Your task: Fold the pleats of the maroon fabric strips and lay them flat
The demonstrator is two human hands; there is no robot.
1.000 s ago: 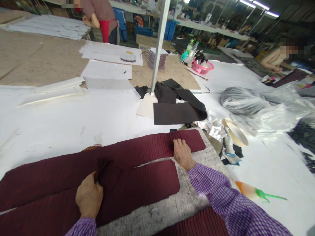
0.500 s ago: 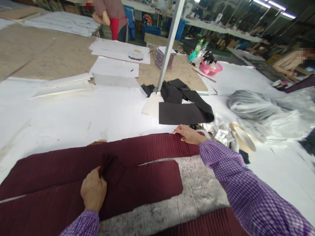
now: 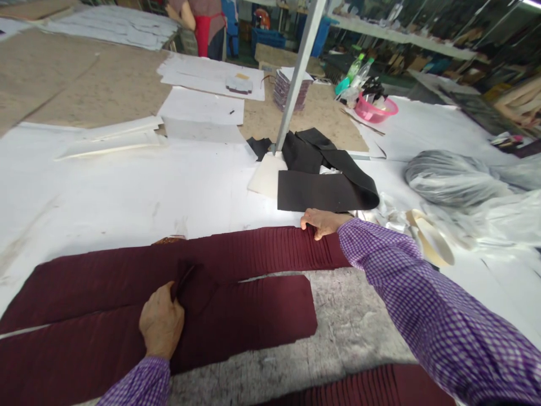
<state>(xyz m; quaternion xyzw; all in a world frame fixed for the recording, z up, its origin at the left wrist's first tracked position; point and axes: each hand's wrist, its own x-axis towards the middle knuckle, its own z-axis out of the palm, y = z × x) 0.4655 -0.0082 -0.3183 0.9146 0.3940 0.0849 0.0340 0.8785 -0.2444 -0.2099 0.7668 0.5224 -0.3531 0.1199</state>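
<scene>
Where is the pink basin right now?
In the head view the pink basin sits far back on the right side of the table, beside two green-capped bottles and right of the metal post.

Left hand [image 3: 162, 322] low and near, back turned up, fingers curled and pinched together on a raised fold of the maroon pleated fabric [image 3: 236, 307], wrist straight, forearm short in view in a purple checked sleeve. Right hand [image 3: 322, 222] at the far edge of the same fabric, palm down, fingers bent over that edge and pressing on it, arm stretched long across the fabric's right end, elbow nearly straight, sleeve to the wrist.
</scene>
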